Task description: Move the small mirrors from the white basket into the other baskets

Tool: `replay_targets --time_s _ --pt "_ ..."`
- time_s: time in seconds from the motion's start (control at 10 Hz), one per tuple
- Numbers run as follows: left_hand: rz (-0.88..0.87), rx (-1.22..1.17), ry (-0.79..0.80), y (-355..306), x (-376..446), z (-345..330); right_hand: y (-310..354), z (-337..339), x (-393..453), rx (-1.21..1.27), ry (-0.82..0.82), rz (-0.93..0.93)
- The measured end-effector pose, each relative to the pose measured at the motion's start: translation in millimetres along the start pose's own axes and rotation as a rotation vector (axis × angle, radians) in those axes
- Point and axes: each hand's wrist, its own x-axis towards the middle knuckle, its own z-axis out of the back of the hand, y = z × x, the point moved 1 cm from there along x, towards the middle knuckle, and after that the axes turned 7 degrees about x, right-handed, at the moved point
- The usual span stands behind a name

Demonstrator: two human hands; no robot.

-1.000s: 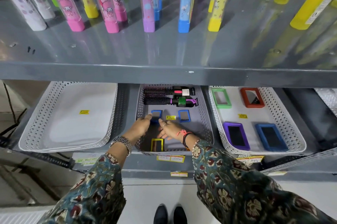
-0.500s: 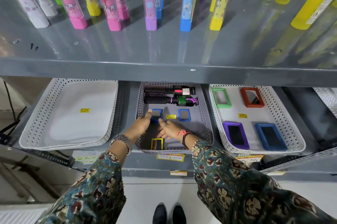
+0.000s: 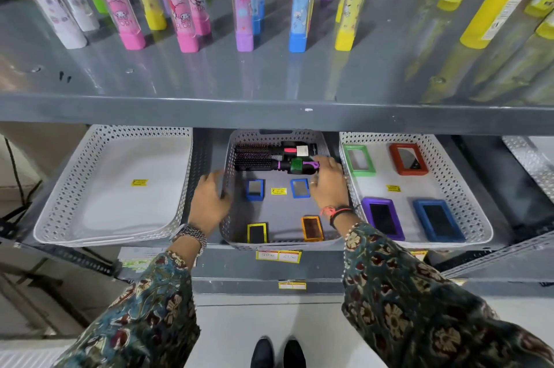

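Several small mirrors lie in the grey middle basket [image 3: 230, 229]: a blue one [image 3: 254, 189], a second blue one [image 3: 299, 188], a yellow one [image 3: 257, 232] and an orange one [image 3: 311, 228]. My left hand [image 3: 209, 197] curls its fingers over this basket's left wall. Over the right wall rests my right hand [image 3: 326, 185], its fingers beside a brush handle. Neither hand holds a mirror. The white basket on the left [image 3: 60, 217] has only a yellow sticker inside. The white basket on the right [image 3: 479, 226] holds larger green [image 3: 358, 160], red [image 3: 408, 158], purple [image 3: 383, 217] and blue [image 3: 438, 219] mirrors.
Two round hair brushes [image 3: 260, 159] lie across the back of the grey basket. The upper grey shelf [image 3: 269, 110] juts out just above the baskets and carries upright coloured tubes and yellow glue bottles. Price tags hang on the lower shelf edge [image 3: 278, 256].
Both hands were together inside the grey basket at the left blue mirror. They have spread apart to its left and right walls, uncovering the orange mirror.
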Motion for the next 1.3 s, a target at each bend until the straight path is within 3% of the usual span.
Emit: replay_targets --time_s 0.2,1.0,1.1,1.2,1.3 --pt "0.097 0.011 0.165 14 -7 -5 -26 12 -12 -0.031 0.129 -0.139" --pt "0.027 0.029 0.245 26 3 -3 -39 4 -23 0.042 0.15 -0.208" --pt "0.063 0.049 0.219 19 -2 3 -27 12 -27 0.077 0.13 -0.196" --pt "-0.003 -0.039 -0.033 6 -16 14 -5 28 -36 0.161 0.025 -0.049" --pt "-0.284 -0.127 -0.219 -24 -36 31 20 56 -52 0.2 -0.141 0.191"
